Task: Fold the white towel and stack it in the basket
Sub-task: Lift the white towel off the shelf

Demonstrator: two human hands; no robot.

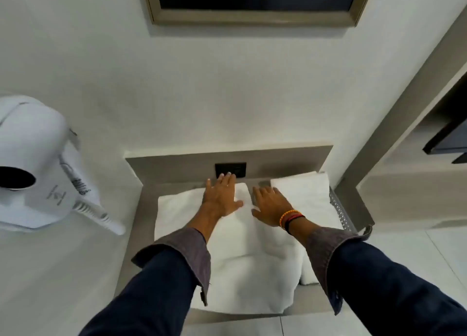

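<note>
A white towel (242, 265) lies spread on a grey counter (146, 209) below me, its near end hanging over the front edge. My left hand (222, 196) rests flat on the towel's far part, fingers apart. My right hand (270, 204) lies flat beside it, palm down, with coloured bands on the wrist. To the right sits a metal basket (340, 209) with a perforated side, holding a folded white towel (303, 191). Neither hand grips anything.
A white wall-mounted hair dryer (32, 163) with a coiled cord hangs at the left. A dark wall outlet (237, 170) sits behind the counter. A framed mirror (252, 4) is above. A grey wall edge and a dark shelf (447, 138) stand to the right.
</note>
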